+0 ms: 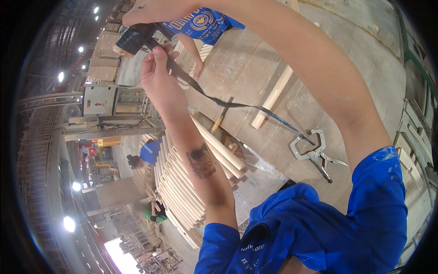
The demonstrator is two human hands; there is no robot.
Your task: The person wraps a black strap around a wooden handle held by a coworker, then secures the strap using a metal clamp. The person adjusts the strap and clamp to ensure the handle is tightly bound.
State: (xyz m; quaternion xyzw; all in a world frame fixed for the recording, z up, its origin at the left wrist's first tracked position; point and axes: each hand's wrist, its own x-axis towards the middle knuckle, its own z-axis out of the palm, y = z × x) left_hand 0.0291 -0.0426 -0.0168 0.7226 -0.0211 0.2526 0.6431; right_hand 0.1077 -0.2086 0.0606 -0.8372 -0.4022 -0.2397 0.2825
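Raised at the upper left, my left hand (159, 68) pinches a long dark strap (196, 84) between thumb and fingers. The strap runs slackly down to the right and ends by a metal locking clamp (315, 145) on the table. Just above that hand is a dark, bulky bundle (137, 39) with a pale, wood-coloured end; what it is I cannot make out. My right hand (153, 11) reaches over to the bundle's top, curled closed, and the picture's upper edge cuts part of it off. A chisel-like tool with a wooden handle (218, 122) lies beneath the strap.
A pale wooden bar (273, 98) lies on the worn worktable (246, 68). Many round wooden poles (178, 182) are stacked at the left. Across the table stands a person in blue (205, 25), one hand (197, 70) low. Further workers and an electrical cabinet (99, 100) are behind.
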